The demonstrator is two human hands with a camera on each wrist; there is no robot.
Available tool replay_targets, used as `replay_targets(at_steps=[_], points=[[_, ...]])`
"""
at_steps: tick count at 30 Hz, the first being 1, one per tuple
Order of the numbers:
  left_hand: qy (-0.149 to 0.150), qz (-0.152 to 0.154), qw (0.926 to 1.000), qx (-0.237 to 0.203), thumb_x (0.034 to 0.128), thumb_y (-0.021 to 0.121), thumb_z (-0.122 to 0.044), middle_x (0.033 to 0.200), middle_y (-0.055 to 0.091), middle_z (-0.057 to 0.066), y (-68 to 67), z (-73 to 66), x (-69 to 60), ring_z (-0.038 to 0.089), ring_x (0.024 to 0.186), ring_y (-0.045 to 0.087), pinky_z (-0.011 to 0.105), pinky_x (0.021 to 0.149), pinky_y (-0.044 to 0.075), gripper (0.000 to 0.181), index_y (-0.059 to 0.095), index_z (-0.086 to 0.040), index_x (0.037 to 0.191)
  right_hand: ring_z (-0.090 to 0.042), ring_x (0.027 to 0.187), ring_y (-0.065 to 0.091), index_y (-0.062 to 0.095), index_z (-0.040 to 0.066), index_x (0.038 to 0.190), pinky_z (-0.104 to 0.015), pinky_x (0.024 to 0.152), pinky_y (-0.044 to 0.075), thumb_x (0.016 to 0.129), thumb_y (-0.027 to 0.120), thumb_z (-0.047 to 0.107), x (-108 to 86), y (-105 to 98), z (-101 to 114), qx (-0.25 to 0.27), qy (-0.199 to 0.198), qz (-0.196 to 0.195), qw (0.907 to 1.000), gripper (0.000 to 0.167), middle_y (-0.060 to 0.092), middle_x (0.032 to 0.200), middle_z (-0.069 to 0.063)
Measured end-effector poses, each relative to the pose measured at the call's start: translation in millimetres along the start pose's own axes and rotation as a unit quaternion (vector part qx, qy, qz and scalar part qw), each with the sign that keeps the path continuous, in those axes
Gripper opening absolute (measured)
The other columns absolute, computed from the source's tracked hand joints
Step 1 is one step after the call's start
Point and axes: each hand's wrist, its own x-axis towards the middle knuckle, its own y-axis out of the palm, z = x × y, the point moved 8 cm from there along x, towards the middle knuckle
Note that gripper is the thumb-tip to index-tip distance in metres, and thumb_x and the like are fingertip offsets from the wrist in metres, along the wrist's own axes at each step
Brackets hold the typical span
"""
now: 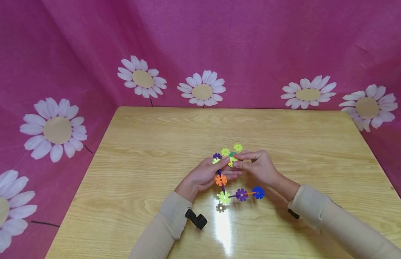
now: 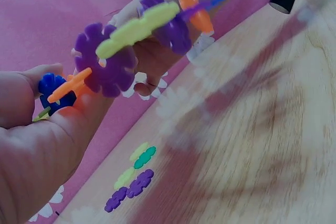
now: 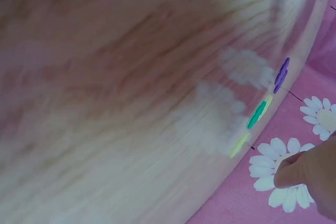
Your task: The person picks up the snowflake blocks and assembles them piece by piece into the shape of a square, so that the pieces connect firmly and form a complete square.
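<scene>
Your right hand pinched a yellow-green flower-shaped disc between thumb and forefinger. Just across from those fingers, your left hand gripped a chain of interlocking plastic discs, its thumb lying on top near the same yellow-green piece and its other fingers underneath.

From your left fingers the chain ran towards you, raised over the tabletop. Nearest the fingers came a blue disc seen edge-on, then an orange disc, a narrow purple piece, and another yellow-green disc at the bend. There it turned to your right, passing below the gap between your hands, through a purple disc and an orange link to a blue end disc, which sat below your right fingers.

Beyond both sets of fingers, loose pieces lay on the tabletop: a green disc against a yellow-green one, a second yellow-green one, and two loose purple discs beside each other.

Behind your fingers, at your left wrist, was a black strap-on device by a beige sleeve. Farthest out, past the tabletop's far edge, hung a pink daisy-print cloth.
</scene>
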Motion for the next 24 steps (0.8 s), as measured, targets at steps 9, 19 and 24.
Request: replay_targets(at_steps=[9,19,24], points=[[-0.027,-0.010,0.9996,0.007,0.1079,0.044,-0.032,0.128,0.062,0.030,-7.9,5.4,-2.1,0.032,0.116,0.067,0.036,0.101,0.056,0.048,0.052,0.005,0.138,-0.007,0.110,0.067,0.077,0.007,0.111,-0.032,0.105,0.051,0.087,0.078,0.013,4.9,4.0,3.8,-0.080,0.014,0.057,0.9951,0.024,0.076,0.111,-0.009],[-0.034,-0.063,0.9968,0.036,0.1023,0.058,-0.028,0.114,0.071,0.025,-8.1,-1.4,3.8,0.024,0.097,0.075,0.037,0.091,0.061,0.039,0.064,0.002,0.126,-0.005,0.107,0.068,0.077,0.011,0.112,-0.019,0.099,0.051,0.090,0.076,0.018,3.9,3.7,13.2,-0.094,-0.004,0.064,0.9935,0.023,0.077,0.107,-0.003],[-0.032,-0.085,0.9955,0.024,0.1013,0.060,-0.028,0.113,0.072,0.026,-7.0,0.3,3.8,0.024,0.093,0.076,0.034,0.088,0.062,0.039,0.065,0.003,0.124,-0.007,0.097,0.068,0.076,0.009,0.115,-0.026,0.087,0.058,0.091,0.073,0.013,2.6,5.6,23.3,-0.118,-0.039,0.075,0.9893,0.024,0.076,0.101,-0.002]])
